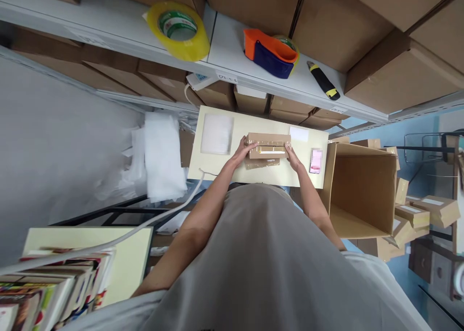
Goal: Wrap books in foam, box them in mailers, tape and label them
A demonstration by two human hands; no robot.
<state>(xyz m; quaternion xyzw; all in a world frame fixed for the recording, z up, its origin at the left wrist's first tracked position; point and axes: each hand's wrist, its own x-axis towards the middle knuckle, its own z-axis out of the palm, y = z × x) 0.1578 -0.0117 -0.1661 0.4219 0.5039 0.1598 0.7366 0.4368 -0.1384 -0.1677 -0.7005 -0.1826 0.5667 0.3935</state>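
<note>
A small taped cardboard box [268, 145] stands on a pale yellow table [224, 169] straight ahead of me. My left hand [242, 151] grips its left end with the fingers curled round it. Its right end is gripped the same way by my right hand [293, 157]. A flat brown piece [261, 163] lies under the box's near side. A clear plastic packet [216, 134] lies to the left of the box. To the right lie a white label [299, 134] and a pink phone [316, 161].
A large open cardboard carton [357, 191] stands right of the table, with small taped boxes [422, 212] beyond it. The shelf [232, 50] above holds a yellow tape roll [178, 29], an orange tape dispenser [270, 53] and a utility knife [323, 80]. White foam sheets [163, 157] and books [54, 287] lie to the left.
</note>
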